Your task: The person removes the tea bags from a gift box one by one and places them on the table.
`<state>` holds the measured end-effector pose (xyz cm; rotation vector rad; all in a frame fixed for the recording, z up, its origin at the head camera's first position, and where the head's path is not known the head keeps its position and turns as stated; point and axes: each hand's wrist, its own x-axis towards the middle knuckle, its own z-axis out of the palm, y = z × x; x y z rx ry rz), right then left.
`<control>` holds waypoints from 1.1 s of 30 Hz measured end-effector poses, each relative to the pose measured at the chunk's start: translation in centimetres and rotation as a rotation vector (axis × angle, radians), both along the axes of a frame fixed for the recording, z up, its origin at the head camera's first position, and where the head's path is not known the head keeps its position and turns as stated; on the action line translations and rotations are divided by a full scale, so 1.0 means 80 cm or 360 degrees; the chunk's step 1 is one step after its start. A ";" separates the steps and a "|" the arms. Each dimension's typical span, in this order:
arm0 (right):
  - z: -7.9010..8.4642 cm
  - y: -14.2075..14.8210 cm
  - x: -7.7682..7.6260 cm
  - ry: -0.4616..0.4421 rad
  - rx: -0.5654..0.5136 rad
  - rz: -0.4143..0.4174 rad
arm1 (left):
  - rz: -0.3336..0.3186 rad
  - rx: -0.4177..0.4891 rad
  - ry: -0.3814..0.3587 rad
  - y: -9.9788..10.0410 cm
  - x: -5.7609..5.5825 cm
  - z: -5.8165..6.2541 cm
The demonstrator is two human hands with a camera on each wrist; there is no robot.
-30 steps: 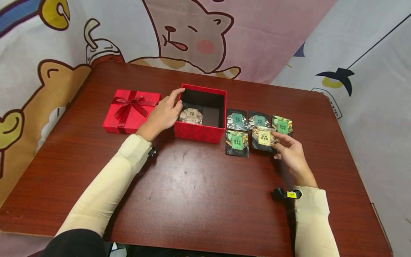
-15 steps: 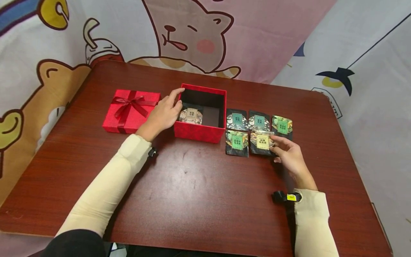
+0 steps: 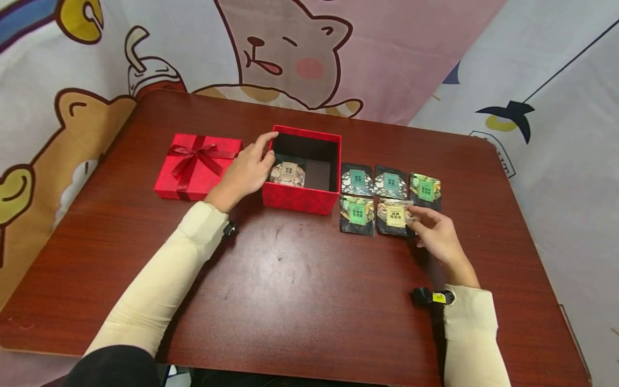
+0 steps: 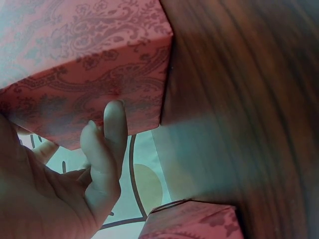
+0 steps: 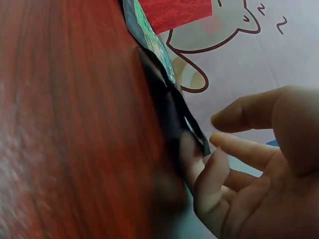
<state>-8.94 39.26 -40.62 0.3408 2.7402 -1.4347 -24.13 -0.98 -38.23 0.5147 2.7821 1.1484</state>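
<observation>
My left hand (image 3: pixel 247 171) is at the left side of an open red gift box (image 3: pixel 301 200), its index fingertip at the rim. In the left wrist view, loosely bent fingers (image 4: pixel 115 122) touch the box's patterned side. A black pouch with a cream label (image 3: pixel 395 216) lies in the front row of pouches. My right hand (image 3: pixel 435 234) is at that pouch's right edge. In the right wrist view two fingertips stand apart with nothing between them, and lower fingers (image 5: pixel 212 179) overlap the pouch's edge. Inside the box lies a pouch with a beige label (image 3: pixel 288 173).
A red lid with a ribbon bow (image 3: pixel 197 167) lies left of the box. Pouches with teal labels (image 3: pixel 357 179) and green labels (image 3: pixel 357 215) lie beside the box on the brown table (image 3: pixel 290 301). A cartoon-printed cloth (image 3: pixel 387 59) hangs behind.
My right hand has lowered the cream-label pouch toward me and slightly left, into the front row beside a green-label pouch. Its fingers have loosened at the edge. The left hand has stayed still.
</observation>
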 end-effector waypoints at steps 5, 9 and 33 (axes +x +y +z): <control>0.011 -0.001 0.003 -0.0006 0.0220 0.0064 | 0.0007 -0.0001 0.0006 0.000 0.000 0.000; 0.018 -0.005 0.004 0.0018 0.0390 0.0075 | 0.0010 0.0002 0.0009 0.000 -0.001 -0.001; 0.063 -0.061 -0.044 0.0331 -0.0040 0.0228 | 0.0025 -0.0004 0.0014 0.001 -0.001 -0.002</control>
